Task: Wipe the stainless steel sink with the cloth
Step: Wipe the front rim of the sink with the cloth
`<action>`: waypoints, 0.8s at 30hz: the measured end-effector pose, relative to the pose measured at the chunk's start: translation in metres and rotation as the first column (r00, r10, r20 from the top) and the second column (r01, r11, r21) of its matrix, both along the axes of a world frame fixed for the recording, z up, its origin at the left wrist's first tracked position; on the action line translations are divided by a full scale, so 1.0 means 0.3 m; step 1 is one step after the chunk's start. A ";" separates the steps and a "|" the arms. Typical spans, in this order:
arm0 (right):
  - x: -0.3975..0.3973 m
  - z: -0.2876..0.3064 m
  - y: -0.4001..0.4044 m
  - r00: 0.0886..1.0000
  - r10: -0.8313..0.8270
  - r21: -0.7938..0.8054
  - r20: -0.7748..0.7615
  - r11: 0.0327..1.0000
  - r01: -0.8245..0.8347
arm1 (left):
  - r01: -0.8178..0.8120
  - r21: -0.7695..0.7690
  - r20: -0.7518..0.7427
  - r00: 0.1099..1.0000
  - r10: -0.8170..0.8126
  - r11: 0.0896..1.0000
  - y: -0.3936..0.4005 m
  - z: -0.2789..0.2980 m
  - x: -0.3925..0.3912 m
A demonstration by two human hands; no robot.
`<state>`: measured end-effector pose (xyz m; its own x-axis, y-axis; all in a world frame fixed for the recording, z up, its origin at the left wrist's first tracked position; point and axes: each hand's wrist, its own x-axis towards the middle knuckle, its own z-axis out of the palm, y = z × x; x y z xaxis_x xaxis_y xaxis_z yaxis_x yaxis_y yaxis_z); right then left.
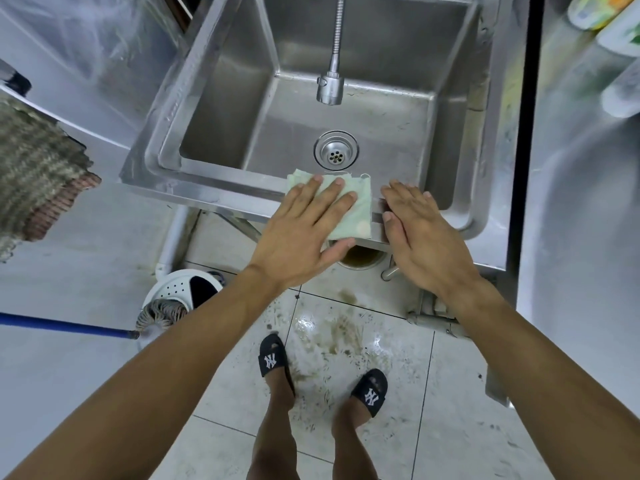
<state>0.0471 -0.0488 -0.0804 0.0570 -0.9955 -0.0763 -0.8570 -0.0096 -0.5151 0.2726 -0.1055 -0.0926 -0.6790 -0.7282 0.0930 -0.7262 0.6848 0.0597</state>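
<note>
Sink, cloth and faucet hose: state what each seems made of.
Sink: stainless steel, brushed finish, dull reflections and water spots.
Cloth: pale green, soft and thin, probably woven or microfiber; it drapes over the front rim under the left hand.
Faucet hose: ribbed flexible metal, shiny, likely steel.

Sink (221,133) basin floor bare and open in the upper middle of the frame, flexible faucet (330,88) hanging over its centre, drain strainer (336,154) just behind the near rim, cloth (356,209) and both flat hands covering the rim's middle, rim's left stretch free
</note>
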 end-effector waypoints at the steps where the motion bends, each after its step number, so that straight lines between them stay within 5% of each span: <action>1: 0.004 -0.009 0.000 0.999 -0.004 -0.012 -0.038 1.000 0.004 | -0.041 0.008 -0.004 0.999 0.042 0.999 0.018 0.002 -0.029; 7: 0.009 -0.034 0.007 0.992 -0.015 -0.031 -0.129 0.999 0.011 | -0.118 0.020 -0.096 0.988 0.120 0.993 0.068 -0.015 -0.104; 13: 0.035 0.047 -0.016 0.997 -0.042 -0.034 0.067 0.998 0.044 | -0.135 0.066 -0.164 0.976 0.144 0.989 0.001 0.013 0.108; 16: 0.104 0.104 -0.084 0.988 0.152 -0.138 -0.019 0.979 -0.153 | -0.261 0.039 -0.144 0.954 0.264 0.964 -0.050 -0.013 0.263; 20: 0.200 0.089 -0.184 0.862 0.469 -0.005 -0.195 0.878 -0.479 | -0.273 -0.002 -0.096 0.958 0.271 0.962 -0.060 -0.060 0.332; 24: 0.195 0.023 -0.163 0.827 0.492 0.008 -0.274 0.861 -0.509 | -0.293 -0.021 -0.150 0.946 0.287 0.956 -0.052 -0.070 0.324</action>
